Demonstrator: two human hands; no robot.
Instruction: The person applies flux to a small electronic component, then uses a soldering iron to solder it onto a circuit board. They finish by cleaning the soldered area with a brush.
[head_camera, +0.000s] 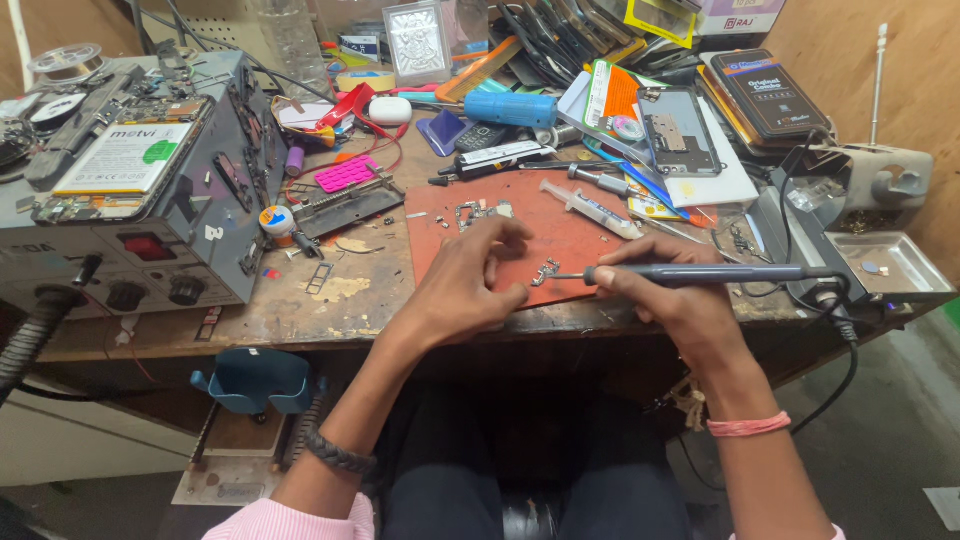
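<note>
a: what am i looking at from up here?

b: my right hand is wrapped around a dark soldering iron, fingers closed on the handle, the fine tip pointing left at a small metal part. that part lies on the reddish mat near the front edge of the wooden bench.

a: and the left?

b: my left hand rests on the mat just beside the part, fingers curled in loosely, pinching nothing that i can see.

a: so which step?

b: i'd judge the tip is being brought to the part, not yet clearly touching it. the next move likely calls for a steady, small approach, with the left fingertips bracing the piece.

a: anything close by?

b: a syringe lies further back on the mat, and a grey power unit sits at the left.
</note>
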